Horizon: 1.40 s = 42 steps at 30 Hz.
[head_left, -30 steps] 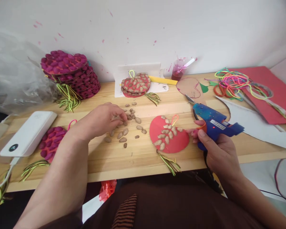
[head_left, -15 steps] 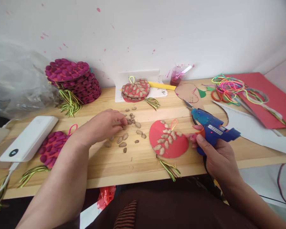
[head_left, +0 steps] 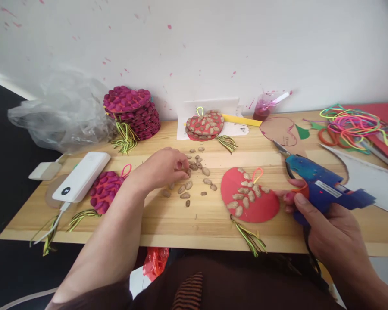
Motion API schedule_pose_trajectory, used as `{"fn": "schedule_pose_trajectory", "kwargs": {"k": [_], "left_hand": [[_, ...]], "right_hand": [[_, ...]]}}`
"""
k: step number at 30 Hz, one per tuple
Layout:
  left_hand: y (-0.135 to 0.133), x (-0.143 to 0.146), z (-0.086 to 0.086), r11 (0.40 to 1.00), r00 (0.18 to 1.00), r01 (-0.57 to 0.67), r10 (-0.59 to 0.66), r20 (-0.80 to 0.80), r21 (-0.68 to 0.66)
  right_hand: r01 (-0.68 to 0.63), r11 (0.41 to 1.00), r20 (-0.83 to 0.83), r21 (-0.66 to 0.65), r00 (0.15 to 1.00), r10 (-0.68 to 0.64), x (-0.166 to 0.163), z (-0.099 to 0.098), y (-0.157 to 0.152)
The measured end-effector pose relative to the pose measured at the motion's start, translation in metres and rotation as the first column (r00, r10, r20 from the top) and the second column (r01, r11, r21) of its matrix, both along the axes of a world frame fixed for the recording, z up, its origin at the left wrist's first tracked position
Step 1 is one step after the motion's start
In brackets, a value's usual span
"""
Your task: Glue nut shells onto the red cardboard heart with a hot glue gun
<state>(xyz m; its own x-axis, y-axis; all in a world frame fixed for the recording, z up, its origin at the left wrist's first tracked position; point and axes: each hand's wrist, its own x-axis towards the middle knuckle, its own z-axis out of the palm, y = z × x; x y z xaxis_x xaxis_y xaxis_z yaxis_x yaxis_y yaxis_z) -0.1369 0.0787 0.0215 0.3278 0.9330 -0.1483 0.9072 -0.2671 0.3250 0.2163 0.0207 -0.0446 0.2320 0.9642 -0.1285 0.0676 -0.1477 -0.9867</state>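
Honestly, not much has been moved in the last second. Only the view has been swung leftward, so more of the tabletop [head_left: 194, 224] and the plastic bag [head_left: 61, 114] at 10 o'clock is shown. The right hand [head_left: 333, 228] is kept wrapped around the blue glue gun [head_left: 320, 185] at 3 o'clock of the red disc [head_left: 265, 206], nozzle end pointed off toward 10 o'clock. The left hand [head_left: 161, 170] is still parked at 9 o'clock of that disc, fingertips bunched on the loose shells [head_left: 207, 171]. Whether one is actually lifted can't be told. No extra shell looks to have been stuck down.

Counted:
- one tabletop
- one bag
- one stack of magenta discs [head_left: 132, 110] at 11
- one power bank [head_left: 82, 175]
- one red disc
- one glue gun
- one single magenta disc [head_left: 106, 191]
- roughly ten glued shells [head_left: 250, 196]
- about fifteen loose ones
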Motion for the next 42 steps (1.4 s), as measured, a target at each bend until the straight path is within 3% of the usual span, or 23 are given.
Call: {"fn": "schedule_pose_trajectory", "kwargs": {"k": [8, 14, 22, 26, 30, 38, 42], "left_hand": [[0.0, 0.001, -0.004, 0.999, 1.0, 0.031, -0.031, 0.0, 0.018], [-0.002, -0.003, 0.001, 0.997, 0.999, -0.031, 0.032, -0.009, 0.071], [-0.004, 0.008, -0.002, 0.999, 0.998, 0.028, -0.025, -0.063, 0.045], [-0.003, -0.009, 0.005, 0.988, 0.992, -0.116, 0.12, -0.039, 0.101], [-0.002, -0.022, 0.013, 0.948, 0.945, -0.275, 0.297, -0.138, 0.158], [0.0, -0.028, 0.01, 0.904, 0.9, -0.392, 0.415, -0.132, 0.172], [0.0, -0.024, 0.008, 0.941, 0.939, -0.321, 0.331, -0.097, 0.105]], "right_hand": [[-0.002, 1.0, 0.024, 0.025, 1.0, 0.001, -0.001, 0.0, 0.0], [0.026, 0.999, 0.089, 0.02, 0.996, -0.028, -0.001, 0.002, 0.001], [0.027, 1.0, 0.136, -0.012, 0.99, -0.025, 0.004, -0.004, 0.001], [0.057, 0.998, 0.151, -0.039, 0.987, -0.051, 0.001, 0.002, 0.001], [0.079, 0.993, 0.17, -0.091, 0.983, -0.063, -0.001, 0.006, 0.002], [0.093, 0.992, 0.163, -0.089, 0.984, -0.077, -0.003, 0.01, 0.003], [0.077, 0.997, 0.273, -0.014, 0.959, -0.071, 0.001, 0.007, 0.005]]}}
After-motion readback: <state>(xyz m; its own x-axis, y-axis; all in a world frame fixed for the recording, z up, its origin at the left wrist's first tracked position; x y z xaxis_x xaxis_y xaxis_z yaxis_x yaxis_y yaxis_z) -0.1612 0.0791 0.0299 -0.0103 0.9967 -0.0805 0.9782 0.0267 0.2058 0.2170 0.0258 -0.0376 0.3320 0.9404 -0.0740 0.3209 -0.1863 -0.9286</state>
